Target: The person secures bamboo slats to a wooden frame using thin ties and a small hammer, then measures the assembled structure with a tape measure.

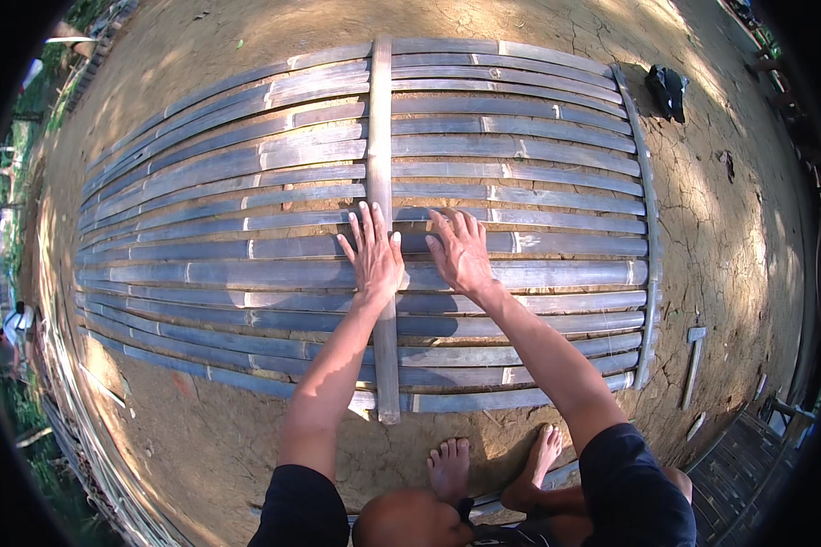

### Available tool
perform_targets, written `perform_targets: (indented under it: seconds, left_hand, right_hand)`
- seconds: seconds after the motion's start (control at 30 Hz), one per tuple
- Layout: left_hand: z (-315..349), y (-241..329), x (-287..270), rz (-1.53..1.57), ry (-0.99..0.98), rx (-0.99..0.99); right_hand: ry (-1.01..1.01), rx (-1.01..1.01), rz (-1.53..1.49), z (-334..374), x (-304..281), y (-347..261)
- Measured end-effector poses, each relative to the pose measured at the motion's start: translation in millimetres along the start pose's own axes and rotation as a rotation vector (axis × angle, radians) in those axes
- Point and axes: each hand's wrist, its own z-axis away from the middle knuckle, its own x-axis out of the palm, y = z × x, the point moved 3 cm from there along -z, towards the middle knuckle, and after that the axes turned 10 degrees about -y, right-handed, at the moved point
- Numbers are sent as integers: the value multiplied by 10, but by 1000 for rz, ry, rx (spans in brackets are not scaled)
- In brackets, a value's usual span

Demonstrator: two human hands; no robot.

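Note:
A flat panel of split bamboo slats [319, 272] lies on the ground before me, its long grey strips running left to right. A bamboo crosspiece [380, 137] spans the slats near the middle, and a thinner cross strip [646, 191] runs along the right end. My left hand [374, 251] rests with fingers spread on the slats, its thumb side by the crosspiece. Just right of the crosspiece, my right hand [461, 251] is over the slats, fingers apart and slightly bent. Neither hand holds anything.
A hammer [694, 356] lies on the cracked dirt at the right, with a black bag-like item [668, 91] farther off. Long thin strips [59, 365] line the left side. A woven bamboo surface [748, 474] stands at lower right. My bare feet [450, 467] are at the panel's near edge.

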Motion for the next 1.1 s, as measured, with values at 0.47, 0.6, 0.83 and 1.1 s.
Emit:
perform_targets:
  seconds: [0.47, 0.6, 0.83, 1.1]
  left_hand:
    - [-89, 139, -35, -112, -198, -58]
    - [-124, 144, -39, -181, -253, -85]
    - [-149, 122, -30, -173, -244, -62]
    - [-55, 114, 30, -301, -238, 1]
  right_hand:
    - [-437, 8, 174, -1251, 530, -310]
    - [-468, -6, 170, -1331, 494, -301]
    - [-614, 96, 157, -1495, 439, -394]
    - [-666, 151, 113, -1555, 332, -443]
